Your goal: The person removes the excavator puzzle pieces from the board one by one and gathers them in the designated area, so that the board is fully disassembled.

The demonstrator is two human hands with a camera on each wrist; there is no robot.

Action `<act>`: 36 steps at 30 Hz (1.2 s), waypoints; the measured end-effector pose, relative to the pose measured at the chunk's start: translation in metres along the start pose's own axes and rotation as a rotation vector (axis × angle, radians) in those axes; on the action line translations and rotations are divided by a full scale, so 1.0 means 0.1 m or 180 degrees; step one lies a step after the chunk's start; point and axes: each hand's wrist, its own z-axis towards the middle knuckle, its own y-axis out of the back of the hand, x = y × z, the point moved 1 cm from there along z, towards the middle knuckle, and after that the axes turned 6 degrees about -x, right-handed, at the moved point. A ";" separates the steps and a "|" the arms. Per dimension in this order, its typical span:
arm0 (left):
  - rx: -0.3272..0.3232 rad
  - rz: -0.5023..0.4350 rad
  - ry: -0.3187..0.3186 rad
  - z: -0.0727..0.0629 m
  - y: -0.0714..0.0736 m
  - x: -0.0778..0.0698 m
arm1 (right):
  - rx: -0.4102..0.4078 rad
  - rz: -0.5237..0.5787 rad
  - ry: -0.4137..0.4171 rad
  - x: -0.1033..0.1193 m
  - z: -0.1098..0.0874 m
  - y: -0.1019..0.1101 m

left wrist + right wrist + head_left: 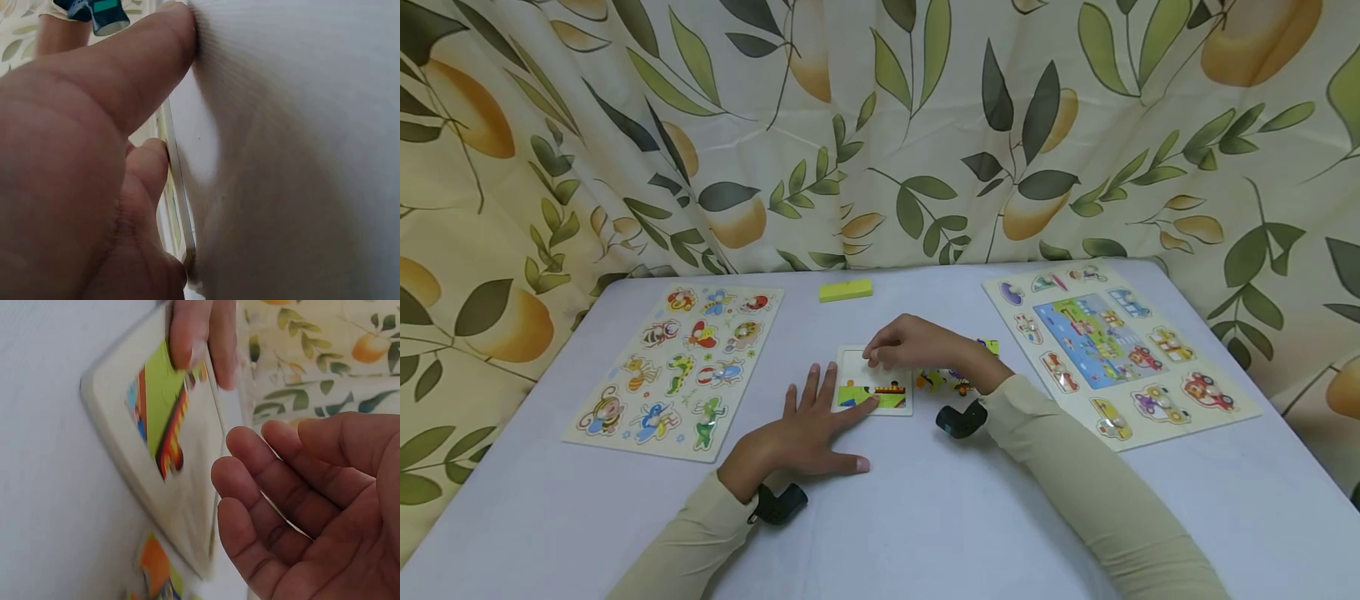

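Observation:
A small white puzzle tray lies mid-table, with joined green pieces along its near side. My left hand is spread over its near left corner, the index fingertip on the pieces and the thumb resting on the cloth. Over the tray's far right part hovers my right hand. Its fingers are loosely bent, thumb near the index fingertip, and no piece shows between them in the right wrist view. Loose colourful puzzle pieces lie right of the tray, partly hidden beneath the right forearm.
A board of insect pictures lies on the left, and a vehicle picture board on the right. Behind the tray sits a yellow block. The white cloth-covered table ends at a leaf-patterned curtain.

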 end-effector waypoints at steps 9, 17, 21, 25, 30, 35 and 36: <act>0.0052 -0.0002 -0.0039 0.01 -0.01 0.00 | 0.0049 0.0112 -0.0087 0.02 0.10 -0.17; 0.0065 -0.0017 -0.0041 0.02 -0.01 -0.02 | 0.0119 0.0106 0.0003 0.06 0.14 -0.24; 0.0072 -0.0011 -0.0035 0.02 -0.01 -0.02 | 0.0114 0.0126 0.0065 0.07 0.16 -0.27; 0.0068 0.0004 -0.0019 0.02 0.00 -0.01 | 0.0077 0.0120 0.0098 0.10 0.17 -0.29; 0.0082 0.0020 -0.0009 0.02 0.00 0.01 | -0.0011 0.0124 0.0044 0.14 0.15 -0.30; 0.0096 0.0016 0.0014 0.01 0.00 0.00 | -0.0118 0.0033 -0.0035 0.15 0.13 -0.29; 0.0099 0.0019 0.0015 0.02 0.00 0.00 | -0.0128 0.0030 -0.0041 0.15 0.13 -0.29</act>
